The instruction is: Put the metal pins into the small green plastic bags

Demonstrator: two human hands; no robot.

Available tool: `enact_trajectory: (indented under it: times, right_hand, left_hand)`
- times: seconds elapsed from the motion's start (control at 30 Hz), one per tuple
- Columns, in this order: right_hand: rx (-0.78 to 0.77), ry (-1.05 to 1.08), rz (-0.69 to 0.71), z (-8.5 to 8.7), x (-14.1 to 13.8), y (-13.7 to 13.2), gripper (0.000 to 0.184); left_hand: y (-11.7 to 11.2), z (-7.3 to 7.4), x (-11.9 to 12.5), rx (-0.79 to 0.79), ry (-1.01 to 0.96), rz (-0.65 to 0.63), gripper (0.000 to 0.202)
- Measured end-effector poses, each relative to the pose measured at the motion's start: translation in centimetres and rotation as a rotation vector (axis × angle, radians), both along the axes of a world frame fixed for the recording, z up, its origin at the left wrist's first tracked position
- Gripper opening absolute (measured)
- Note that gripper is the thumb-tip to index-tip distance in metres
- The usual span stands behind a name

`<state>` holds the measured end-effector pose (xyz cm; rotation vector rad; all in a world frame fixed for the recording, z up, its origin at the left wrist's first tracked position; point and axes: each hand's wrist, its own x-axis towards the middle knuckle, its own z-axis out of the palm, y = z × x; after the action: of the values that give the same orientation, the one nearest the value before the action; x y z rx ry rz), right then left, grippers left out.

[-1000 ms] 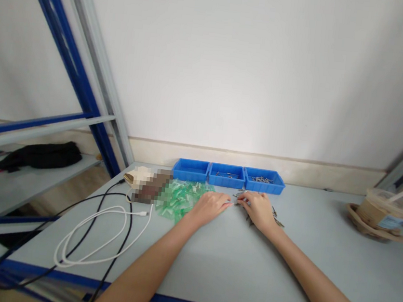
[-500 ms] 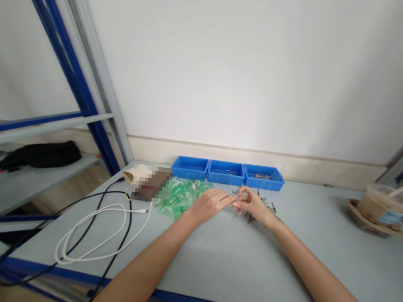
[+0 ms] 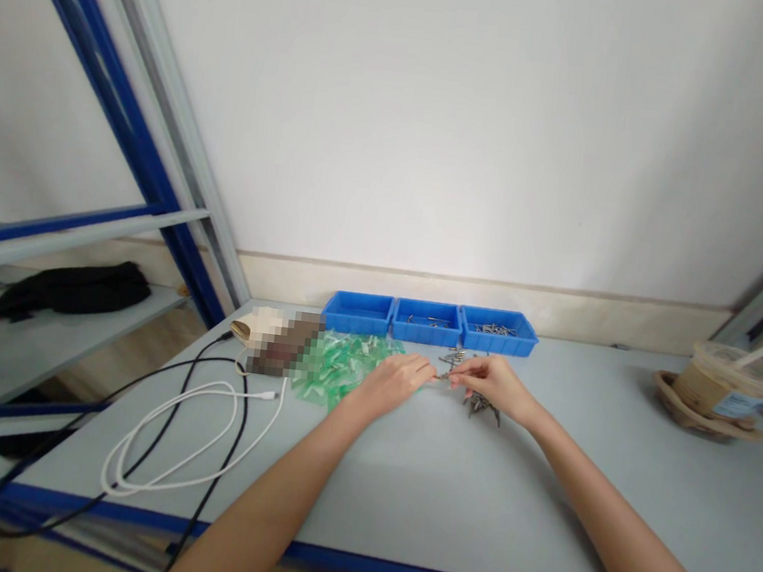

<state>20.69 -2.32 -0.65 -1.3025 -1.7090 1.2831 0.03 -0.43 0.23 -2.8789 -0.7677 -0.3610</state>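
My left hand and my right hand meet over the grey table, fingertips a little apart. Between them is a slim metal piece, its ends pinched by closed fingers; it is too small to tell its exact kind. Under and beside my right hand lies a pile of slim dark metal pieces, partly covered by the hand. More of these metal pieces are spread just behind my fingertips. Left of my left hand is a heap of small green plastic sleeves.
Behind the hands stand three blue bins: a left bin, a middle bin with a few metal pieces, and a right bin with several. A white cable and black cable lie left. A lidded cup stands right.
My right hand has turned and its fingers have drawn together around the metal piece. More of the spread pieces behind the fingertips now shows. The view has shifted slightly.
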Motion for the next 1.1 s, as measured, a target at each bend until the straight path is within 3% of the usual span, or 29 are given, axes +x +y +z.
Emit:
enact_trajectory:
  times: [0.1, 0.3, 0.5, 0.7, 0.93, 1.1]
  right_hand:
    - [0.120, -0.172, -0.036, 0.2, 0.2, -0.2, 0.025]
    - [0.132, -0.176, 0.007, 0.1, -0.2, -0.3, 0.027]
    - [0.345, -0.459, -0.052, 0.9, -0.5, -0.8, 0.020]
    - [0.311, -0.434, -0.033, 1.0, -0.7, -1.0, 0.032]
    - [0.354, -0.512, -0.038, 1.1, -0.9, -1.1, 0.017]
    - [0.364, -0.536, -0.013, 1.0, -1.0, -1.1, 0.022]
  left_hand:
    - [-0.1, -0.1, 0.1, 0.029, 0.004, 0.018, 0.027]
    - [0.0, -0.4, 0.0, 0.016, -0.025, 0.034, 0.030]
    - [0.0, -0.3, 0.1, 0.017, -0.022, 0.001, 0.029]
    - [-0.1, -0.3, 0.1, 0.031, 0.010, 0.001, 0.023]
    - [-0.1, -0.4, 0.1, 0.001, 0.023, 0.026, 0.023]
    - [-0.2, -0.3, 0.1, 0.015, 0.047, 0.042, 0.023]
